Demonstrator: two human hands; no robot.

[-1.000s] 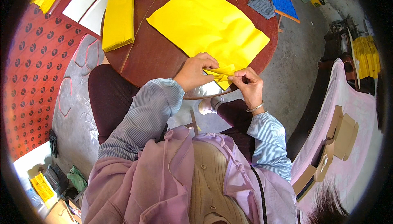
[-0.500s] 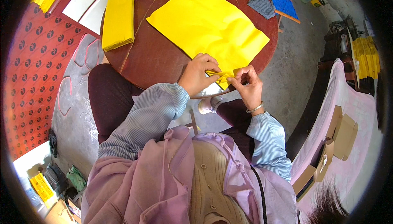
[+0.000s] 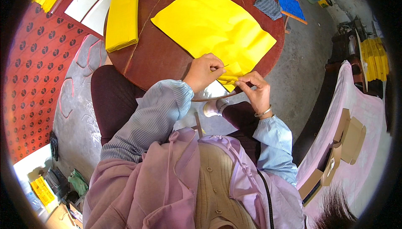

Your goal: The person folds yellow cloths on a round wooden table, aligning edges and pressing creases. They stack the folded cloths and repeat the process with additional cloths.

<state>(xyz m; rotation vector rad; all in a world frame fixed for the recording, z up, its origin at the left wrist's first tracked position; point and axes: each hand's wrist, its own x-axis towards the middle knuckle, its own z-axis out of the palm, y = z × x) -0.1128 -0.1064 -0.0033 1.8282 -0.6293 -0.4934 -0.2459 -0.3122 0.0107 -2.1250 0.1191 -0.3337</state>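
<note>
A large yellow cloth piece [image 3: 209, 17] lies flat across the round table, its near corner drawn together into narrow folds at the table's edge. With thumb and forefinger, my right hand [image 3: 257, 90] pinches these folds from the right. My left hand [image 3: 205, 72] is closed in a pinch at the left of the folds. From its fingertips sticks out a thin, dark yellowish sliver; whether this is a loose piece or an edge of the cloth I cannot tell.
The round brown-red table [image 3: 167, 57] also holds a yellow folded stack [image 3: 122, 15] and a grey knitted cloth [image 3: 268, 6]. Beyond its right edge stands a blue-topped stool [image 3: 289, 5]. An open cardboard box [image 3: 351, 141] rests on the pink-covered surface at right.
My right hand has shifted slightly right and down, drawing the folded corner straighter. My left fingertips have come away from the folds, with a thin sliver now showing at them.
</note>
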